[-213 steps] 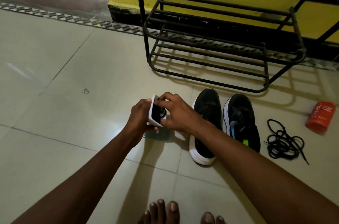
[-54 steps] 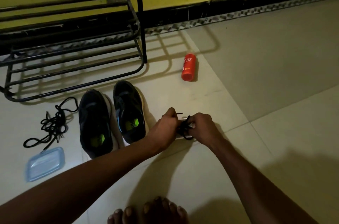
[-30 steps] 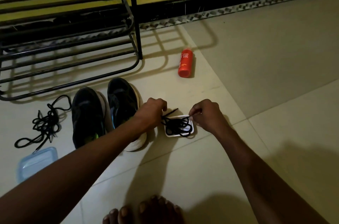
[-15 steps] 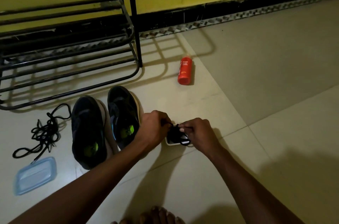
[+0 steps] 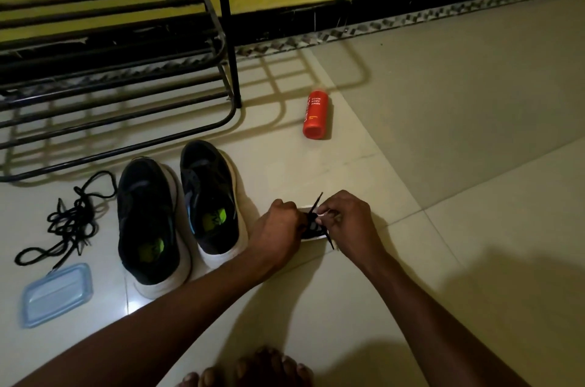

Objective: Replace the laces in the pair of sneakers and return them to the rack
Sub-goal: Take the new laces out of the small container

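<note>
Two black sneakers with white soles, the left sneaker (image 5: 148, 222) and the right sneaker (image 5: 210, 196), stand unlaced side by side on the tiled floor, toes toward the black metal rack (image 5: 126, 79). Just right of them, my left hand (image 5: 278, 228) and my right hand (image 5: 348, 222) both pinch a bundle of black laces (image 5: 313, 222) over a small white container (image 5: 316, 236). One lace tip sticks up between my fingers, another hangs down. A loose pile of black old laces (image 5: 68, 222) lies left of the sneakers.
A clear blue plastic lid (image 5: 57, 295) lies on the floor at the lower left. A red foam body wash bottle (image 5: 315, 114) lies right of the rack's foot. My bare toes (image 5: 253, 367) show at the bottom edge. A yellow wall with a black skirting runs behind.
My hands, spread apart a second ago with the lace stretched between them, have come together over the white container and now bunch the lace tightly between them.
</note>
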The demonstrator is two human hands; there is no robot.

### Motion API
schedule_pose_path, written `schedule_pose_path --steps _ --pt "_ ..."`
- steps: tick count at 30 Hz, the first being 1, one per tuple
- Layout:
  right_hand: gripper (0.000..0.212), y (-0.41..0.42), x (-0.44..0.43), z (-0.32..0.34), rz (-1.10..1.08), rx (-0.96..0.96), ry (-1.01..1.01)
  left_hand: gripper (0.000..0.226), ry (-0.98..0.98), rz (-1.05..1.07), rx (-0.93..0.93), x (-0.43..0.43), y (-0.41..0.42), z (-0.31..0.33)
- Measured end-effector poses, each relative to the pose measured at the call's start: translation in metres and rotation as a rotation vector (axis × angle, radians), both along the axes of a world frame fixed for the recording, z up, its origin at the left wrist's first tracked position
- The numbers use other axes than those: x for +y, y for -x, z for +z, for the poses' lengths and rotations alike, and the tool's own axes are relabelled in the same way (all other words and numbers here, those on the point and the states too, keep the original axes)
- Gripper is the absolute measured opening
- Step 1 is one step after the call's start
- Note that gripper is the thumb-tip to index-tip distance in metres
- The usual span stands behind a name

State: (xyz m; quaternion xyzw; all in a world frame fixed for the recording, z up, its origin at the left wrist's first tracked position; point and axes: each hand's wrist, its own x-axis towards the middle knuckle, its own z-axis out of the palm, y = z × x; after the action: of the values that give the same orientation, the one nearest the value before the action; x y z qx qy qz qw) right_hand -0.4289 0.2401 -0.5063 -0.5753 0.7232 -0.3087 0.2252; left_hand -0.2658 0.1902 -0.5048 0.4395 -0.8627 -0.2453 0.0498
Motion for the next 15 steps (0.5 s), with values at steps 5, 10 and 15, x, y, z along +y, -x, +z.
schedule_pose_path --steps 5,10,15 --pt "0.018 0.001 0.002 -0.009 -0.104 0.056 -0.051 0.022 0.054 0.056 0.119 0.0 -0.009 0.001" --pt "0.044 0.005 0.016 -0.005 -0.12 0.007 -0.202 0.024 0.046 0.062 0.009 0.0 -0.014 0.011" --pt "0.027 0.009 0.016 0.0 -0.098 -0.141 -0.306 0.027 0.079 -0.004 -0.172 0.005 -0.014 0.013"
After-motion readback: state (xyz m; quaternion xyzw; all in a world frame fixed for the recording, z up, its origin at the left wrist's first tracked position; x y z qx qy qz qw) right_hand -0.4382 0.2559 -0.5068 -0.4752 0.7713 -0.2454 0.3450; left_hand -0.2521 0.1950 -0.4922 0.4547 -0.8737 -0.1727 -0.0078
